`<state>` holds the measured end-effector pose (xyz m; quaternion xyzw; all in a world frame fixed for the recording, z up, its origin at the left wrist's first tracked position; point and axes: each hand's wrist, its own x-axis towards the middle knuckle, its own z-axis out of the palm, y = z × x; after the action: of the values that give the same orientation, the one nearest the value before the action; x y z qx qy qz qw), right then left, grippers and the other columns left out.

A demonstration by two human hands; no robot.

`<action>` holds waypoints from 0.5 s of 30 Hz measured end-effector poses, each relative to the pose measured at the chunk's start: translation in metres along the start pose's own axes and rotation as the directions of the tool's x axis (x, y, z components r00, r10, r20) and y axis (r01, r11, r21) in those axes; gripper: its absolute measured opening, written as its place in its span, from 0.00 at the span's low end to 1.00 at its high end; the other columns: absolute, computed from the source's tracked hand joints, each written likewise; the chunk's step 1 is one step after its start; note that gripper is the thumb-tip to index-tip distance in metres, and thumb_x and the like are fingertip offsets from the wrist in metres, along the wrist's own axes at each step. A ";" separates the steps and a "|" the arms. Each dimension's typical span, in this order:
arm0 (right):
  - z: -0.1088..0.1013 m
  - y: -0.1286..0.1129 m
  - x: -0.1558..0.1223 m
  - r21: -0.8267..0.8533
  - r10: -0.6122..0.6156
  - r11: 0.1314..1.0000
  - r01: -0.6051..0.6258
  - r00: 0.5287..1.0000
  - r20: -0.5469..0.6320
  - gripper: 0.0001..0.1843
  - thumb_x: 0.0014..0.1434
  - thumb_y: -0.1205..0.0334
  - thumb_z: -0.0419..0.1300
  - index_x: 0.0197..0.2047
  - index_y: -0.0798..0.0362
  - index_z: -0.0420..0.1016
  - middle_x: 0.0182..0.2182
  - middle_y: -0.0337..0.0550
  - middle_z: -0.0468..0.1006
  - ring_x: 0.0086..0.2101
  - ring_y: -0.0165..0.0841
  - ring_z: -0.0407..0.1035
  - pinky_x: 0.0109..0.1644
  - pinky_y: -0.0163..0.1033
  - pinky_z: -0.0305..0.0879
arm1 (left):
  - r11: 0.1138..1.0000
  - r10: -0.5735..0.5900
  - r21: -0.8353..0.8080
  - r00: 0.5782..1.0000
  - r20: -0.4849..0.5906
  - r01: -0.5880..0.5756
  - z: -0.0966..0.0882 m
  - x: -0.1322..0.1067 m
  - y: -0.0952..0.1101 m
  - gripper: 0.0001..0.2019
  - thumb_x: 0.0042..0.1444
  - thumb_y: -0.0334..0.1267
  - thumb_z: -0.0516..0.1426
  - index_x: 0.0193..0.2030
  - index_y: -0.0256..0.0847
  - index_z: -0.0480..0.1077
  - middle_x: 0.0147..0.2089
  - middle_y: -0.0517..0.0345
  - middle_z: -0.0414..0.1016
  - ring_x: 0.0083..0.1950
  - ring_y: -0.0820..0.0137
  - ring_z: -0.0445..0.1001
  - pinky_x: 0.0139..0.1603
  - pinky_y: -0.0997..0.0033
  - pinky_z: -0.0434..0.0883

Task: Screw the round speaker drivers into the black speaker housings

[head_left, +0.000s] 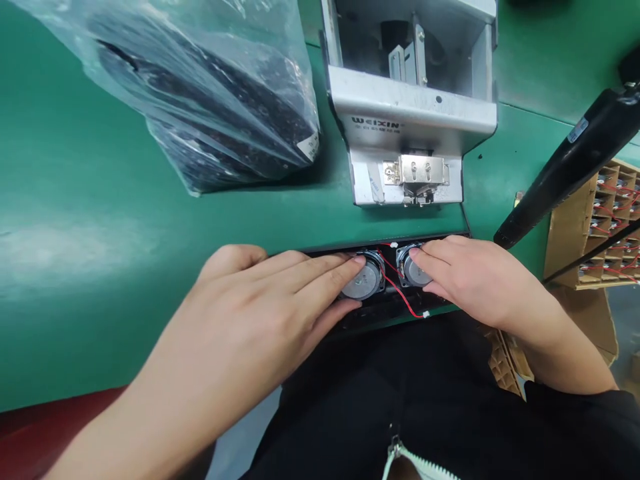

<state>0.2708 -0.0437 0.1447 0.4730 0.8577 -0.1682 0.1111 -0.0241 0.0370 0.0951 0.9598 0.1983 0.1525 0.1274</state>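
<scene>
A long black housing [383, 306] lies along the near edge of the green table. Two small round speakers with grey magnet backs sit side by side in it. My left hand [270, 300] is closed on the left speaker [364, 283], fingertips at its upper edge and thumb low beside it. Around the right speaker [413, 272] my right hand [467, 277] is closed, its fingers over the magnet's right side. Red wires [400, 292] run between the speakers to small white connectors [426, 315]. Both hands hide the housing's ends in part.
Just beyond the housing stands a silver machine [415, 100] marked WEIXIN. A clear plastic bag [225, 120] with dark parts lies at the back left. On the right are a black cylindrical tool [565, 163] and a divided cardboard box [575, 227] holding wired speakers.
</scene>
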 end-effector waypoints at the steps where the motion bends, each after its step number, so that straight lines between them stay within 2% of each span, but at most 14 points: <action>1: 0.000 -0.001 -0.001 -0.006 0.012 1.000 -0.012 1.000 -0.013 0.19 0.84 0.67 0.57 0.70 0.62 0.82 0.55 0.56 0.92 0.47 0.43 0.85 0.51 0.52 0.88 | 1.000 0.002 0.004 1.000 -0.002 -0.002 0.000 0.000 0.000 0.15 0.89 0.35 0.52 0.65 0.34 0.80 0.52 0.48 0.95 0.44 0.57 0.90 0.45 0.49 0.65; 8: 0.004 -0.011 -0.007 0.016 0.069 0.998 -0.068 0.996 -0.050 0.23 0.84 0.66 0.59 0.75 0.64 0.79 0.61 0.62 0.92 0.51 0.44 0.87 0.56 0.53 0.91 | 1.000 -0.008 -0.014 0.999 -0.041 0.007 0.001 -0.001 0.002 0.17 0.89 0.35 0.52 0.62 0.33 0.82 0.51 0.46 0.95 0.43 0.57 0.89 0.46 0.49 0.64; 15: 0.002 -0.013 -0.008 0.008 0.100 0.995 -0.099 0.993 -0.068 0.22 0.84 0.65 0.59 0.74 0.64 0.80 0.63 0.63 0.92 0.53 0.45 0.88 0.59 0.53 0.92 | 1.000 0.017 -0.011 0.999 -0.034 -0.018 0.002 0.000 0.001 0.16 0.88 0.34 0.52 0.62 0.31 0.82 0.50 0.44 0.94 0.42 0.56 0.89 0.46 0.48 0.64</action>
<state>0.2643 -0.0573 0.1486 0.5209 0.8359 -0.1484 0.0889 -0.0231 0.0363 0.0937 0.9581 0.1912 0.1708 0.1279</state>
